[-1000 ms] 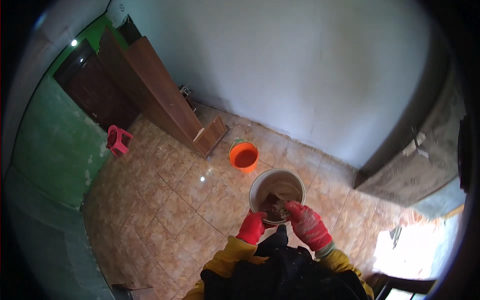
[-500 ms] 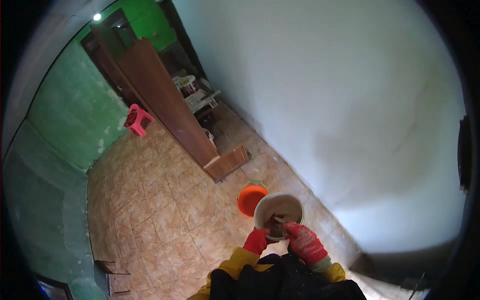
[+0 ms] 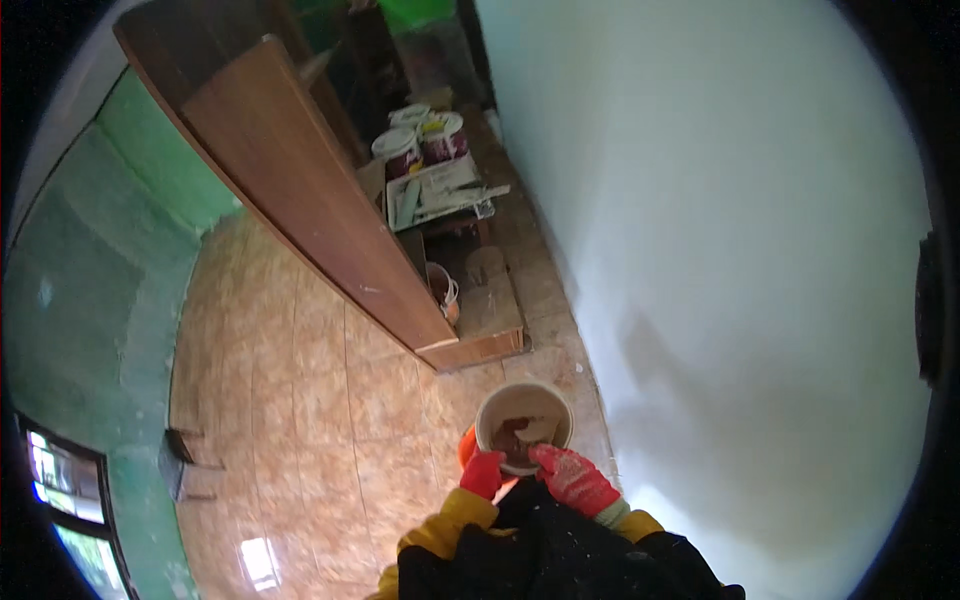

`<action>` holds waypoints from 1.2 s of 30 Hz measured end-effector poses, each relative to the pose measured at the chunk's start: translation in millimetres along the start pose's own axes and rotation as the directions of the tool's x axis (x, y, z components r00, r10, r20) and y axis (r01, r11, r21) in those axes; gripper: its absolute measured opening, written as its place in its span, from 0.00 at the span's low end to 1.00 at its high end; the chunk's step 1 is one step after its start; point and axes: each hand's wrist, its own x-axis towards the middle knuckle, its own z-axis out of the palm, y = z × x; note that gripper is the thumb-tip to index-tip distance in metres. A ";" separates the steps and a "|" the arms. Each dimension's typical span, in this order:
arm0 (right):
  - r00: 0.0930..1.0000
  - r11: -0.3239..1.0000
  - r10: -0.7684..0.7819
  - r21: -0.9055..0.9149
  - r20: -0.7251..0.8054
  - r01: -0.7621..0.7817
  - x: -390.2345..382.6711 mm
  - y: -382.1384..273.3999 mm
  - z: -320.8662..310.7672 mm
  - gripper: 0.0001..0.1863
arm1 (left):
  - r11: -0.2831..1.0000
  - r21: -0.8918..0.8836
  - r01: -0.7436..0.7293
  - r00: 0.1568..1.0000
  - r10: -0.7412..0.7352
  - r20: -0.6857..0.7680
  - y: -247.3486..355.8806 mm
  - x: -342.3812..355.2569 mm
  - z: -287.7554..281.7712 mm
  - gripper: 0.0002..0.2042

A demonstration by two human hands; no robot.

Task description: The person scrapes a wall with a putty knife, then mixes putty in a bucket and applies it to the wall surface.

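A white bucket (image 3: 545, 410) with brown, dirty contents and a pale object inside is carried in front of me, over an orange bucket (image 3: 467, 445) that is mostly hidden. My left hand (image 3: 483, 472), in a red glove, grips the white bucket's left front rim. My right hand (image 3: 574, 477), in a speckled red glove, is closed at the right front rim, its fingertips reaching inside; exactly what they hold is unclear. My yellow sleeves and dark clothing show below both hands.
A tall leaning wooden panel (image 3: 290, 190) stands before a low shelf with paint pails (image 3: 440, 140), a tray (image 3: 430, 185) and a small bucket (image 3: 445, 295). A white wall (image 3: 750, 250) is close on the right. A dark chair (image 3: 175, 465) stands left on the tiled floor (image 3: 300, 400).
The view has swung toward the white wall and come nearer the wooden panel and shelf. The held bucket has moved along, now covering most of the orange bucket. Both hands stay on it.
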 end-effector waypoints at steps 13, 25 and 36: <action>0.994 0.999 0.027 0.018 0.108 -0.029 212.6 147.7 -91.0 0.20 | 0.839 -0.544 0.032 0.979 -0.135 -0.151 5.9 250.5 56.0 0.24; 0.996 0.998 0.047 -0.034 0.070 -0.045 441.0 246.2 -81.6 0.19 | 0.788 -0.606 -0.110 0.891 -0.192 -0.411 39.8 454.3 51.7 0.25; 0.960 0.980 0.038 -0.199 0.278 0.018 563.4 264.7 -2.1 0.20 | 0.830 -0.478 -0.288 0.898 0.060 -0.437 14.5 572.8 -27.9 0.21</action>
